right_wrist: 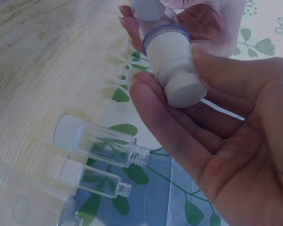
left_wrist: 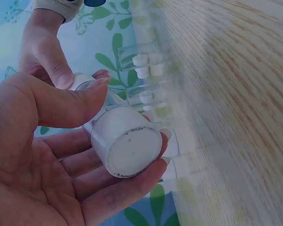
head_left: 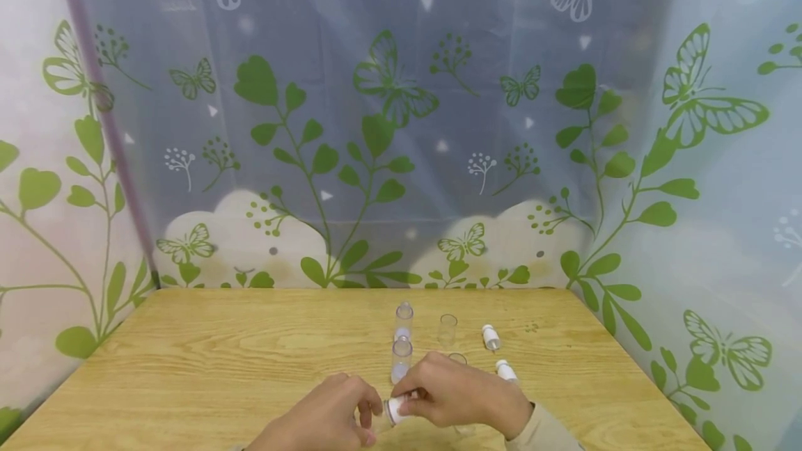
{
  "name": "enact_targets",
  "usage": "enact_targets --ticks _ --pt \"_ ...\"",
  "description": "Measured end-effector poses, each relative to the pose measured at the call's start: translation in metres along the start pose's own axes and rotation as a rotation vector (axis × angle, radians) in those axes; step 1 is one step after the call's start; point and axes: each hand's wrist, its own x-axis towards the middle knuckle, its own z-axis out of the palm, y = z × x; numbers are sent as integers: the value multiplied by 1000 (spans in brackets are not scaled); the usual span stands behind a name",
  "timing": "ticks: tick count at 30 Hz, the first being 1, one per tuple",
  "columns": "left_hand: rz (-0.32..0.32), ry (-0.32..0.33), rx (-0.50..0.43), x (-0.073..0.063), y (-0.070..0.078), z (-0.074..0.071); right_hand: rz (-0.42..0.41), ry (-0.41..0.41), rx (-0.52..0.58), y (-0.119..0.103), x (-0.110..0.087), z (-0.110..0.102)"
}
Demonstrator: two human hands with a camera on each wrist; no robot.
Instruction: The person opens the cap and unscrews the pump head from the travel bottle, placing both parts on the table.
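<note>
My left hand [head_left: 332, 413] holds a clear bottle with a white base [left_wrist: 132, 146]; the thumb lies over one side and the fingers curl under the other. At the bottle's neck end, my right hand [head_left: 460, 395] pinches a white pump top [right_wrist: 179, 66] between thumb and fingers. The pump top sits against the mouth of the bottle, in line with it. Behind the hands stand two more clear bottles, the farther bottle [head_left: 404, 322] and the nearer bottle [head_left: 401, 362], both with open threaded necks.
To the right of the bottles are clear cylindrical covers, one cover [head_left: 447, 331] farther back and others partly behind my right hand. Beyond them lie a white pump top [head_left: 491, 337] and a second one [head_left: 506, 371]. A patterned curtain [head_left: 351, 159] borders the wooden table [head_left: 219, 353].
</note>
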Motion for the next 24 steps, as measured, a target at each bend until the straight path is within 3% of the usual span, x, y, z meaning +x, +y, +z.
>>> enact_targets --ticks 9,24 --pt "-8 -3 -1 -1 0 0 28 13 -13 -3 1 0" --pt "-11 -5 -33 -1 0 0 -2 48 -48 -2 2 0"
